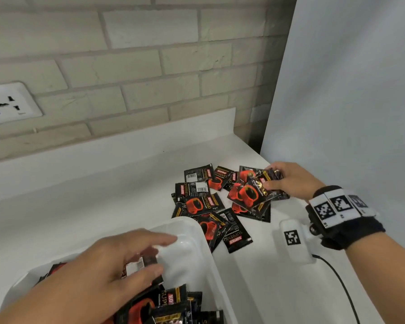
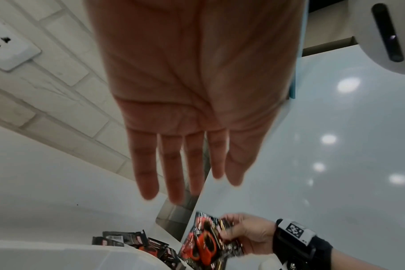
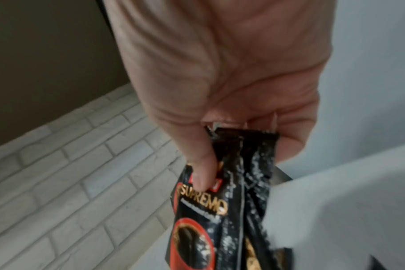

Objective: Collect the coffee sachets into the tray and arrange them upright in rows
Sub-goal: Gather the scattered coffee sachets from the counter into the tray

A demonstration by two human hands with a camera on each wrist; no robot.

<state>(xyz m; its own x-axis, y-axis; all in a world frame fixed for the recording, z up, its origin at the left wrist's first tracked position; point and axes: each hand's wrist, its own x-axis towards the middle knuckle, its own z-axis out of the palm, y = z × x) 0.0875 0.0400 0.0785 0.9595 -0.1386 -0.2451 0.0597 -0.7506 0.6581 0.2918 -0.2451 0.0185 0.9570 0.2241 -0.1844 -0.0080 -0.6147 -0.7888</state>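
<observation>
Black sachets (image 1: 248, 195) (count unclear) | tray (image 1: 197, 260) cut off | left hand (image 1: 98, 274) blurred

Both hands bare, no gloves, no sleeves in view. Right wrist: black fabric wrist strap (image 1: 351, 228) with a row of white square tiles (image 1: 339, 204) across the top, each printed with a black pixel-pattern marker. White rounded-rectangle camera pod (image 1: 294, 240) mounted on its inner side, one more black marker on its face, thin black cable (image 1: 341, 284) running off it. Left wrist: only a white rounded housing (image 2: 382, 34) with a dark lens slot is visible.
</observation>
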